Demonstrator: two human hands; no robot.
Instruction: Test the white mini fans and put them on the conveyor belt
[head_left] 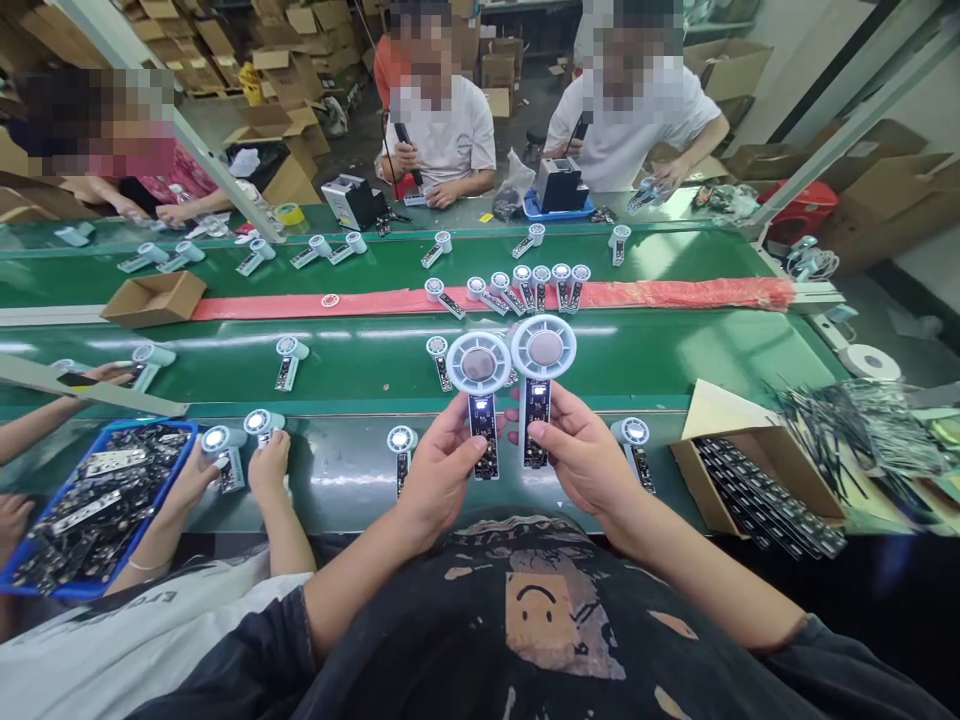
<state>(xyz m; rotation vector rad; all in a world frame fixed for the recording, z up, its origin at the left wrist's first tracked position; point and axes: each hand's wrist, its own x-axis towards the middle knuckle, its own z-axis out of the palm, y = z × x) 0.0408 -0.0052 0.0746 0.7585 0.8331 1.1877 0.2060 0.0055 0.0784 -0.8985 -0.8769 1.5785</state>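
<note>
We find the left hand (442,462) closed round the handle of a first fan (480,365), thumb on its exposed board (484,465). The right hand (581,448) grips a second fan (543,346) likewise, thumb against the handle. Both fans are held upright above the bench (337,475), round heads uppermost and side by side; we cannot tell whether the rims touch. We note a white light (481,405) on the handle of each. Just left of the left hand we record a third fan (402,440), and just right of the right hand a fourth fan (635,432). Farther right of the right hand are a carton (697,490) of boards and a heap of wires (855,430). Well left of the left hand, a co-worker's two hands (270,468) hold fans, near a blue tray (187,455) piled with boards. Beyond both hands, we observe more fans along a red strip (405,303).
</note>
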